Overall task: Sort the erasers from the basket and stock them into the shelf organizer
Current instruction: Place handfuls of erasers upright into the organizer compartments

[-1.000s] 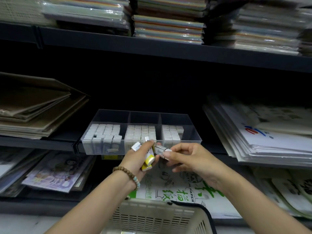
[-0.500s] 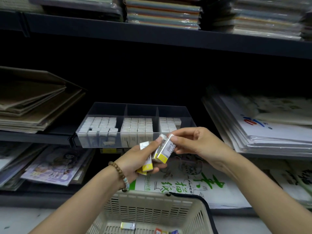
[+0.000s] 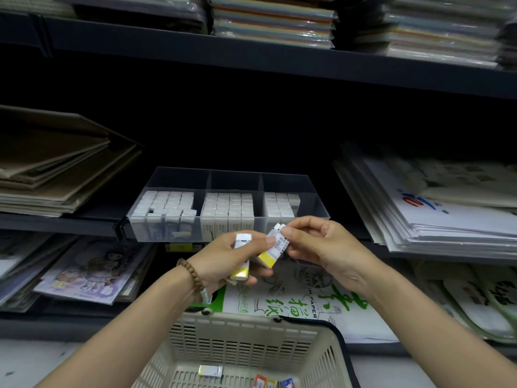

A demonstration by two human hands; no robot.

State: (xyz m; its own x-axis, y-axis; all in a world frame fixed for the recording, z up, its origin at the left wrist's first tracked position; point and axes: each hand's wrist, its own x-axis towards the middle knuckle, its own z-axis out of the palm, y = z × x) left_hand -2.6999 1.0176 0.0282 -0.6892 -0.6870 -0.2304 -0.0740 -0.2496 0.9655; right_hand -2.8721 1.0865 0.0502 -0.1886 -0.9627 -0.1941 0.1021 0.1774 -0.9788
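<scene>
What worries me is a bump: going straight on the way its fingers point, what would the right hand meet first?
Probably the left hand gripping other erasers, just beyond the barcoded eraser the right hand pinches; depth is unclear.

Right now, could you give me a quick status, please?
Left grip holds yellow-ended erasers. Right grip pinches barcoded eraser. Organizer just beyond, path unobstructed.

White erasers (image 3: 229, 207) upright in clear 3-compartment organizer (image 3: 314, 210), others in basket (image 3: 246, 322)
</scene>
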